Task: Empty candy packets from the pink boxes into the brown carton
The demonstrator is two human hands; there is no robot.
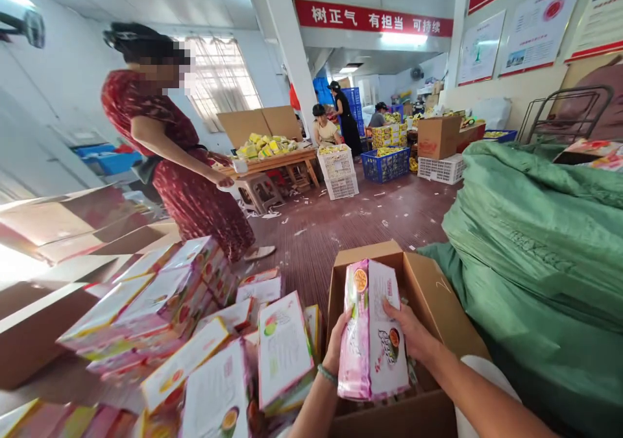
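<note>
Between my two hands is a pink and white printed fruit box (372,331), tilted over an open cardboard carton (440,295). My left hand (339,337), with a bracelet at the wrist, presses on the box's pink side. On the white face lies my right hand (411,326), its thumb on top and the other fingers round the far edge. Whatever lies in the carton is mostly hidden by the box and my arms. Left of the carton, similar white and pink boxes (285,344) lie in a loose heap.
A stack of the same boxes (160,295) stands at the left, near a person in a red dress (189,172). Large green sacks (535,250) bulge close on the right. Farther off are a wooden table (277,159), crates (384,164) and other people. Paper scraps litter the floor.
</note>
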